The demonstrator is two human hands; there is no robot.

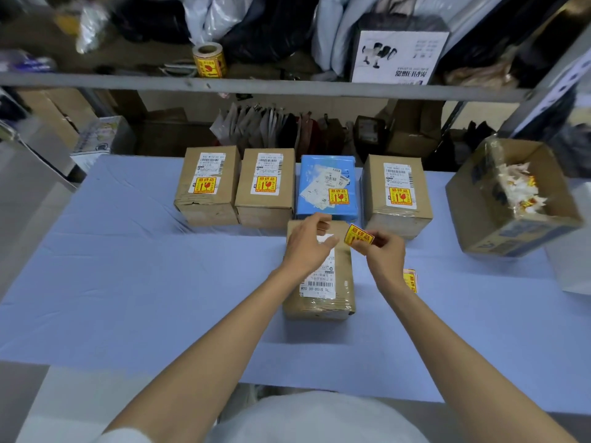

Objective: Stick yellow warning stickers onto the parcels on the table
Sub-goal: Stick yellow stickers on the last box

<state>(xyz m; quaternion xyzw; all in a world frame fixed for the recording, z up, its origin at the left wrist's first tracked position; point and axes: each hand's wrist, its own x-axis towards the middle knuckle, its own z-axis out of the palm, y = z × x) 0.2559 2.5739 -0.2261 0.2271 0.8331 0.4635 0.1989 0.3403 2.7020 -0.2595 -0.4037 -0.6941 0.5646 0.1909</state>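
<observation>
Yellow sticker [358,235] pinched in right hand [385,255] lies crosswise, tilted down-right.

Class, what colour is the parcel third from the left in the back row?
Blue: that parcel shows best in the head view.

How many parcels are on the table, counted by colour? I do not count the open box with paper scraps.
Brown parcels: 4
Blue parcel: 1
Total: 5
</observation>
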